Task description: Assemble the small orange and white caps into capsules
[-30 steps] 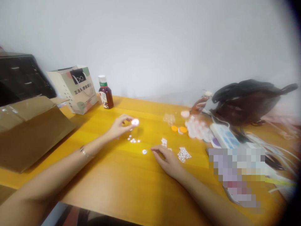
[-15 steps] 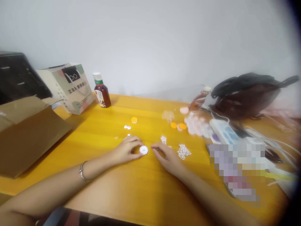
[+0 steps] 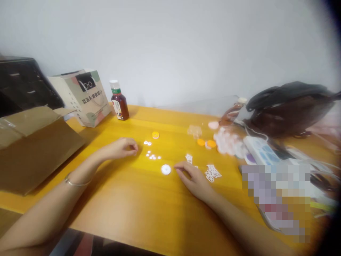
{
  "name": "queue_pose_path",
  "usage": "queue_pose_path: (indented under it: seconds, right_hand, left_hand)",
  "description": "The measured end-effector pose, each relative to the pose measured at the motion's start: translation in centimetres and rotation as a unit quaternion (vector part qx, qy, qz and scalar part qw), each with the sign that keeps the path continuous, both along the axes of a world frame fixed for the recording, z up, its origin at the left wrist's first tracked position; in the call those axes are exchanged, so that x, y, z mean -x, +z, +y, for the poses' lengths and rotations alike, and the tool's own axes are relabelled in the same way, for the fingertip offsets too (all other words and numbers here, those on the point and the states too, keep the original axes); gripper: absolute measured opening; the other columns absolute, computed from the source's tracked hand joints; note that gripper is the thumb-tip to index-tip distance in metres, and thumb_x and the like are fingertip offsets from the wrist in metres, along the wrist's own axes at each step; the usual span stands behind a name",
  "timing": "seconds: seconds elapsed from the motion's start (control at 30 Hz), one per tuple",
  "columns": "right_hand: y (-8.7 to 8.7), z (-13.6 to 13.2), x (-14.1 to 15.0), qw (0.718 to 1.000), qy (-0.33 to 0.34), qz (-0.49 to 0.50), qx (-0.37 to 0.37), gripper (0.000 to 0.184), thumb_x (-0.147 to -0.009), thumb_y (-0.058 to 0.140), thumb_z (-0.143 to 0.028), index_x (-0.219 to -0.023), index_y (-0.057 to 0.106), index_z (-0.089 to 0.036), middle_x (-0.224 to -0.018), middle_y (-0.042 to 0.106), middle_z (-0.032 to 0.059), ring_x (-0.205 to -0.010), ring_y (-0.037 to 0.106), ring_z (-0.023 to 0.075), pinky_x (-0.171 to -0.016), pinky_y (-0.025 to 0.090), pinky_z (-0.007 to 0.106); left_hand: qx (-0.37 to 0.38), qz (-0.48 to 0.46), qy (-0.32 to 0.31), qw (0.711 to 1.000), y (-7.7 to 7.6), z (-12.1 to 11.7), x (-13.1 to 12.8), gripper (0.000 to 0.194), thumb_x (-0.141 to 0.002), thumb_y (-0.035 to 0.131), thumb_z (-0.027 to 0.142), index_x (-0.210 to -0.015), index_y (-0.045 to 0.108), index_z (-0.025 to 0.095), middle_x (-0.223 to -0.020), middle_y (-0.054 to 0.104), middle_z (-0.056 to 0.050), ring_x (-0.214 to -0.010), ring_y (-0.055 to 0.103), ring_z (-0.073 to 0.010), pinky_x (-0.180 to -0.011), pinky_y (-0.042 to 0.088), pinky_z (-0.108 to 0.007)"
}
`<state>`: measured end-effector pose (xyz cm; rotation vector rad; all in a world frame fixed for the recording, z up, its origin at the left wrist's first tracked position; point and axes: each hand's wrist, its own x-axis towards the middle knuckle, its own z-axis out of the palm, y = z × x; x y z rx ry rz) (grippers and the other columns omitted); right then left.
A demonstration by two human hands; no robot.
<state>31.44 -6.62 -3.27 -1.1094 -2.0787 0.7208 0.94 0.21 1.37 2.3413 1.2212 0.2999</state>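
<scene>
A round white disc [image 3: 166, 169] lies flat on the wooden table. Just right of it, my right hand [image 3: 194, 179] rests on the tabletop, index finger and thumb slightly apart with nothing visible between them. My left hand [image 3: 123, 148], a silver bangle on its wrist, is further left with fingers and thumb curled together. A tiny translucent piece is at its fingertips, too small to make out. Several small white pieces [image 3: 152, 156] lie between the hands, and two small white discs [image 3: 147, 143] sit beyond them. An orange ring-like disc [image 3: 155, 135] is farther back.
White lattice pieces [image 3: 212, 173] lie right of my right hand. Beyond are orange discs [image 3: 210, 144] and pale rounded pieces [image 3: 230, 142]. A cardboard box [image 3: 39, 149], paper bag [image 3: 89, 99] and dark-red bottle [image 3: 120, 105] stand left; a power strip [image 3: 262, 151] and dark bag [image 3: 290, 110] are right.
My left hand has let go of the white disc and moved left and away from me, uncovering the small white pieces. My right hand stays beside the disc.
</scene>
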Motion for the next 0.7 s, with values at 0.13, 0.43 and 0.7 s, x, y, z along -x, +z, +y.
queue_pose_path:
  seconds: [0.13,0.43,0.7]
  right_hand:
    - [0.2,0.0,0.0,1.0,0.006,-0.006,-0.004,0.016,-0.085,0.041,-0.022,-0.09,0.056,-0.022,-0.088,0.063,0.0039,-0.082,0.059,0.0159,-0.076,0.049,0.031]
    - [0.0,0.0,-0.1,1.0,0.009,-0.007,-0.002,0.016,-0.085,0.041,-0.022,-0.091,0.056,-0.022,-0.09,0.063,0.0041,-0.084,0.06,0.0164,-0.077,0.049,0.031]
    - [0.1,0.0,-0.1,1.0,0.008,-0.009,-0.002,0.016,-0.085,0.041,-0.023,-0.09,0.056,-0.022,-0.09,0.063,0.0038,-0.083,0.06,0.0158,-0.077,0.048,0.03]
  left_hand:
    - [0.062,0.04,0.01,0.997,-0.3,1.1,2.0,0.017,-0.074,0.05,0.026,-0.08,0.063,0.015,-0.08,0.065,-0.002,-0.071,0.057,-0.0138,-0.066,0.042,-0.021]
    - [0.086,0.021,0.026,0.996,-1.1,1.0,1.1,0.019,-0.069,0.053,0.027,-0.077,0.064,0.014,-0.075,0.065,-0.003,-0.066,0.057,-0.0135,-0.061,0.042,-0.02]
    - [0.093,0.005,0.038,0.995,-1.1,0.8,0.8,0.019,-0.068,0.053,0.026,-0.078,0.064,0.013,-0.073,0.064,-0.002,-0.064,0.056,-0.0129,-0.058,0.042,-0.019]
